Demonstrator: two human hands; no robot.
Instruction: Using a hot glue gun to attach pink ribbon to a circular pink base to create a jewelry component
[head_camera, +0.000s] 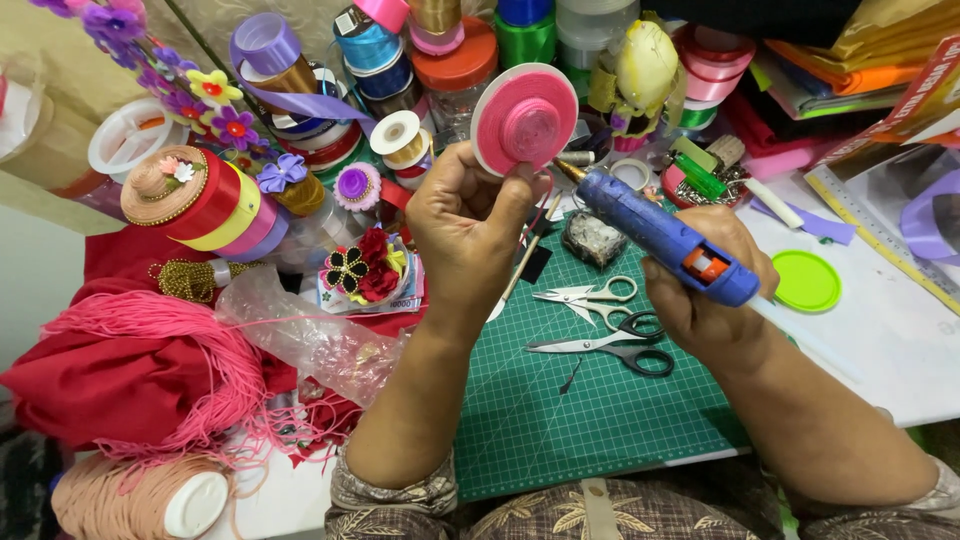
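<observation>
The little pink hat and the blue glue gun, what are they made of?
The pink hat in the left hand looks like wound cord or ribbon: its crown shows spiral ridges, with a pale brim edge. It is probably soft and matte. The blue glue gun in the right hand looks like hard, slightly shiny plastic, with a metal-looking tip.

Centre frame, the left hand (470, 225) holds a round pink felt disc (524, 118) up above the green gridded cutting mat (570, 410) on the desk (890, 340). Right of it, the right hand (705, 275) grips a blue plastic glue gun (665, 235), nozzle just beside the disc. Two metal scissors (600, 320) lie on the mat between the hands. Stacked ribbon spools (230, 205) sit upper left.
</observation>
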